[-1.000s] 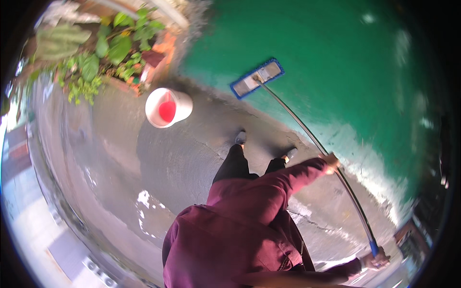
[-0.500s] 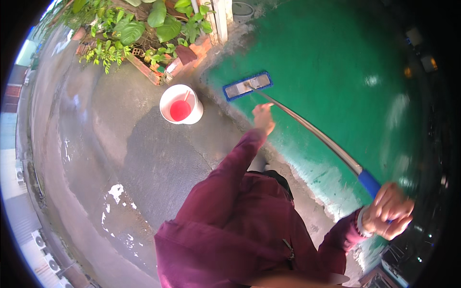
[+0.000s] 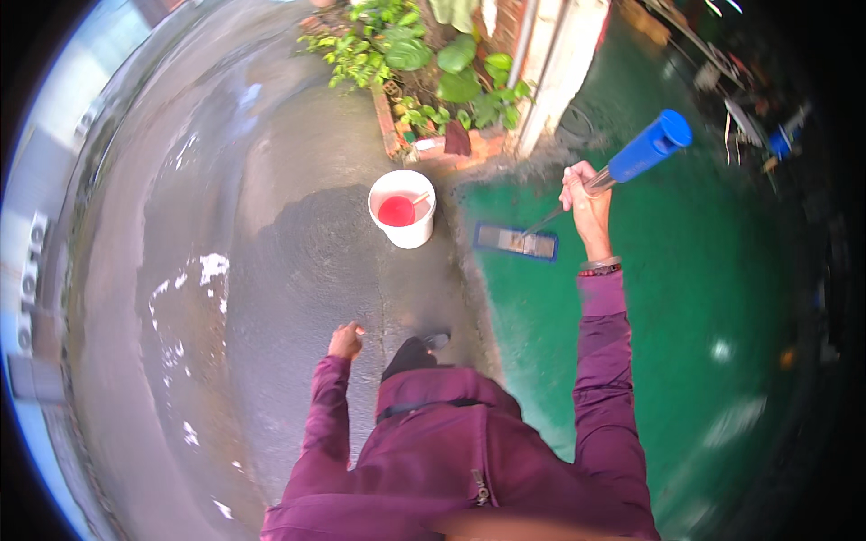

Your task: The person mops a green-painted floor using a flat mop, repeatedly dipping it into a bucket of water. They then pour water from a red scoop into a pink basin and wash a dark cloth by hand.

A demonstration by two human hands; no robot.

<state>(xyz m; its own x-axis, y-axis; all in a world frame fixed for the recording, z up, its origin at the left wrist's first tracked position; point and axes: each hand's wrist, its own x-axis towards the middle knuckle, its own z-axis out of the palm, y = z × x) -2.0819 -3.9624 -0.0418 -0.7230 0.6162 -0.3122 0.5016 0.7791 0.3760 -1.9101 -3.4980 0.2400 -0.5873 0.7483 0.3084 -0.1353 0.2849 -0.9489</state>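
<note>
My right hand (image 3: 588,206) is wrapped round the metal pole of a flat mop (image 3: 516,242), just below its blue grip (image 3: 649,144). The grip points up and to the right. The mop's rectangular, blue-edged head lies on the green floor (image 3: 667,334) near its left edge. My left hand (image 3: 346,341) hangs over the wet grey concrete with its fingers curled in and nothing visible in them. Ahead of it stands a white bucket (image 3: 417,233), with red liquid or a red vessel inside and a thin pinkish stick leaning in it.
Beyond the bucket is a brick-edged planter (image 3: 474,149) with leafy plants (image 3: 460,77). A pale post (image 3: 555,72) rises beside it at the corner of the green floor. Assorted clutter (image 3: 735,86) lies at the far right. Wet concrete (image 3: 298,261) stretches to the left.
My right hand has swung forward and up with the mop pole, now steeper. My left hand has drawn back from near the mop head to the left. The view has turned.
</note>
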